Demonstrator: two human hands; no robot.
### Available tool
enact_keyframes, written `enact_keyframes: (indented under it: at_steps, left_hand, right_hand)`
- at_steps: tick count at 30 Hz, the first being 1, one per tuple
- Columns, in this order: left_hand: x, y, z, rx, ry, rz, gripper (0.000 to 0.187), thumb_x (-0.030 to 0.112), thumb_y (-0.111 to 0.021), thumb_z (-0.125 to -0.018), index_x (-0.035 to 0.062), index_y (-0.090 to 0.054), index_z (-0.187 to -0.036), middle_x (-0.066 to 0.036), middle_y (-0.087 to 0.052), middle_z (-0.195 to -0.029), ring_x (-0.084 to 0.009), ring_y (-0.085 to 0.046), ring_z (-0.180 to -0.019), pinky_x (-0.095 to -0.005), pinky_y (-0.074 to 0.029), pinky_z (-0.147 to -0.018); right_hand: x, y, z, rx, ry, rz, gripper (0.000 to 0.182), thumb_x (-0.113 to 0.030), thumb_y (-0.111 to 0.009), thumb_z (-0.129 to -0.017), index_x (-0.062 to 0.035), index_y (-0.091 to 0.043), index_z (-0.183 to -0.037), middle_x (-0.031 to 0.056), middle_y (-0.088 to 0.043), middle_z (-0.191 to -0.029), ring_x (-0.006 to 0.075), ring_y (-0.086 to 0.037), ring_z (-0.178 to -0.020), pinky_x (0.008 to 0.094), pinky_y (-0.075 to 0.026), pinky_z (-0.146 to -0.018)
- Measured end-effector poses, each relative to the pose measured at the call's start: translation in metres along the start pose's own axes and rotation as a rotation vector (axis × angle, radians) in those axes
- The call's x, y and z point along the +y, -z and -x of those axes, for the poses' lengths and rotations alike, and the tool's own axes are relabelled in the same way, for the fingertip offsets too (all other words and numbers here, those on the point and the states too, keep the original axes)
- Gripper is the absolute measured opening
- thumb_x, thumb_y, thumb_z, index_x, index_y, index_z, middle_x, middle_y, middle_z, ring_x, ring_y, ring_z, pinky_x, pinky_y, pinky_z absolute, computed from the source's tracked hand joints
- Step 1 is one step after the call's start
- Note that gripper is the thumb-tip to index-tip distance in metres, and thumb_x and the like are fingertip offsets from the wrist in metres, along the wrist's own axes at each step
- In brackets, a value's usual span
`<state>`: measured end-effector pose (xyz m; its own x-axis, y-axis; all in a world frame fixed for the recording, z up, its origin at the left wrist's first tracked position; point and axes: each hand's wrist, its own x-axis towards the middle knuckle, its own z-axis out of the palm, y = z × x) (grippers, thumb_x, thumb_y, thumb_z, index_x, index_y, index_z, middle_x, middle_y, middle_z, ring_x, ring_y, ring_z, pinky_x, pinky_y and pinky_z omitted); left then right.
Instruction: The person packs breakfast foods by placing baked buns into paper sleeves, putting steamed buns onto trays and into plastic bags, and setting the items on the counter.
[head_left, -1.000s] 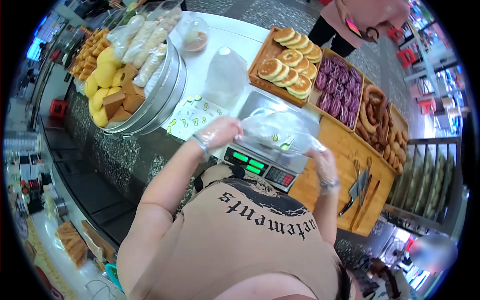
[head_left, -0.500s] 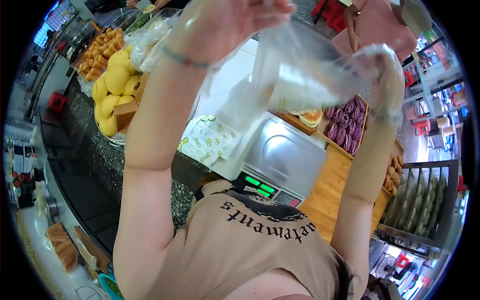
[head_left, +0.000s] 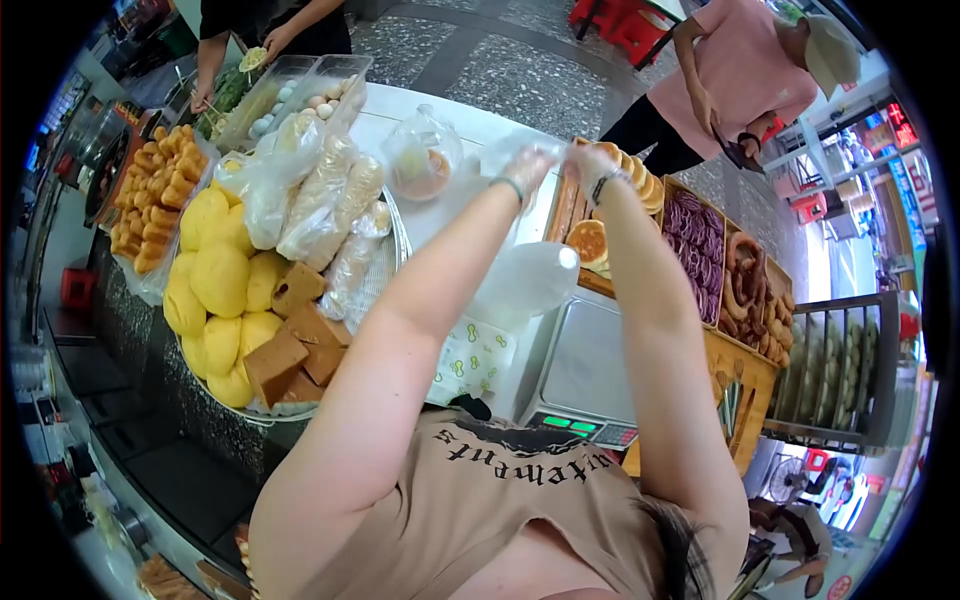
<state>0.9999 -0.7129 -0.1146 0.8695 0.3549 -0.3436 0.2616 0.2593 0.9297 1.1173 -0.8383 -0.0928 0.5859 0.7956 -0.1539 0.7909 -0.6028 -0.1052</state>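
Note:
My left hand (head_left: 527, 168), with a teal band at its wrist, reaches over the far part of the white counter (head_left: 392, 104). Close beside it is my right hand (head_left: 596, 160), near the round flat breads (head_left: 640, 180). Both hands are blurred, and what their fingers hold cannot be made out. Beneath my forearms lies a translucent plastic bag (head_left: 530, 280), close to the scale (head_left: 590, 360). A knotted clear bag with food (head_left: 422, 165) stands left of my left hand. Patterned paper sheets (head_left: 470, 358) lie beside the scale.
Yellow buns (head_left: 222, 270), brown cake blocks (head_left: 275, 366), bagged rolls (head_left: 330, 205) and fried dough (head_left: 160, 190) fill the left. Purple pastries (head_left: 693, 235) and twisted breads (head_left: 742, 285) sit at the right. A person in pink (head_left: 745, 60) and another person's hands (head_left: 280, 42) are beyond.
Both hands have dropped away from the camera and come closer together; the clear plastic earlier stretched between them is no longer raised. More of the counter shows.

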Motion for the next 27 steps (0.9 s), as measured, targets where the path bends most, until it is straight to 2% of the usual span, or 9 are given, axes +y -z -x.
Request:
enact_keyframes:
  at_steps: [2, 3, 5, 7, 12, 15, 20, 24, 27]
  left_hand:
    - [-0.043, 0.005, 0.000, -0.076, 0.099, -0.139, 0.060, 0.029, -0.061, -0.080, 0.0031, -0.043, -0.131, -0.014, -0.049, -0.130, -0.0258, -0.041, -0.124, -0.0387, -0.035, -0.100]
    - [-0.062, 0.010, 0.000, -0.159, 0.112, -0.290, 0.065, 0.029, -0.061, -0.080, 0.0023, -0.039, -0.135, -0.016, -0.046, -0.135, -0.0274, -0.041, -0.125, -0.0381, -0.034, -0.102]
    - [-0.074, 0.006, 0.028, 0.000, 0.014, -0.379, 0.057, 0.024, -0.060, -0.080, -0.0038, -0.044, -0.126, -0.024, -0.054, -0.119, -0.0328, -0.051, -0.115, -0.0403, -0.040, -0.098]
    - [-0.105, -0.001, 0.055, 0.106, -0.292, -0.070, 0.057, 0.014, -0.060, -0.079, -0.0044, -0.040, -0.129, -0.024, -0.052, -0.120, -0.0325, -0.047, -0.119, -0.0385, -0.037, -0.102]
    - [-0.064, 0.040, 0.212, -0.137, -0.568, -0.319, 0.051, 0.003, -0.054, -0.085, 0.0021, -0.038, -0.134, -0.015, -0.040, -0.137, -0.0224, -0.042, -0.125, -0.0357, -0.035, -0.103]
    - [-0.080, 0.053, 0.274, -0.320, -0.603, -0.422, 0.043, 0.005, -0.052, -0.087, 0.0018, -0.043, -0.129, -0.012, -0.051, -0.125, -0.0183, -0.049, -0.117, -0.0335, -0.038, -0.100]
    - [-0.132, 0.034, 0.298, -0.357, 0.061, 0.023, 0.033, 0.022, -0.052, -0.095, 0.0015, -0.052, -0.121, -0.003, -0.061, -0.095, -0.0127, -0.058, -0.090, -0.0269, -0.047, -0.085]
    - [-0.109, -0.019, 0.315, -0.436, 0.181, 0.462, 0.036, 0.028, -0.054, -0.095, 0.0040, -0.052, -0.121, -0.001, -0.058, -0.096, -0.0087, -0.055, -0.083, -0.0226, -0.047, -0.073]
    - [-0.095, -0.044, 0.326, -0.540, 0.067, 0.121, 0.039, 0.030, -0.053, -0.094, 0.0058, -0.051, -0.124, 0.000, -0.056, -0.094, -0.0072, -0.052, -0.082, -0.0218, -0.045, -0.069]
  right_hand:
    - [-0.028, -0.017, 0.005, -0.296, -0.821, -1.049, 0.024, -0.022, -0.062, -0.083, -0.0069, -0.056, -0.101, 0.0023, -0.061, -0.093, 0.0133, -0.059, -0.085, 0.0254, -0.047, -0.076]
    - [-0.014, -0.049, 0.005, -0.243, -0.853, -1.273, 0.028, -0.026, -0.060, -0.084, -0.0071, -0.055, -0.104, 0.0018, -0.060, -0.092, 0.0166, -0.058, -0.085, 0.0265, -0.045, -0.080]
    - [0.027, -0.066, 0.007, -0.316, 0.364, 0.203, 0.031, -0.028, -0.060, -0.084, -0.0051, -0.056, -0.106, 0.0024, -0.059, -0.098, 0.0182, -0.057, -0.090, 0.0289, -0.045, -0.082]
    - [-0.027, -0.007, 0.077, -0.016, -0.261, -1.202, 0.037, -0.025, -0.062, -0.084, -0.0019, -0.057, -0.112, 0.0045, -0.059, -0.107, 0.0183, -0.056, -0.099, 0.0300, -0.043, -0.087]
    - [-0.099, 0.046, 0.227, 0.480, -0.328, -1.248, 0.018, -0.016, -0.057, -0.091, -0.0004, -0.061, -0.099, 0.0016, -0.056, -0.084, 0.0087, -0.047, -0.076, 0.0229, -0.039, -0.070]
    - [-0.117, 0.005, 0.300, 0.254, -0.358, -1.440, 0.018, -0.019, -0.055, -0.092, -0.0009, -0.059, -0.094, 0.0053, -0.060, -0.087, 0.0117, -0.056, -0.077, 0.0257, -0.046, -0.072]
    - [-0.168, -0.066, 0.329, -0.011, -0.475, -1.754, 0.018, -0.018, -0.054, -0.093, -0.0008, -0.057, -0.096, 0.0094, -0.064, -0.088, 0.0152, -0.061, -0.077, 0.0299, -0.051, -0.076]
    - [-0.182, -0.056, 0.339, -0.039, -0.270, -2.180, 0.025, -0.024, -0.054, -0.093, -0.0011, -0.056, -0.102, 0.0079, -0.062, -0.091, 0.0147, -0.060, -0.073, 0.0288, -0.051, -0.073]
    - [-0.161, -0.055, 0.357, -0.254, -0.113, -2.281, 0.028, -0.027, -0.053, -0.093, -0.0016, -0.057, -0.105, 0.0061, -0.062, -0.091, 0.0141, -0.060, -0.075, 0.0273, -0.051, -0.072]
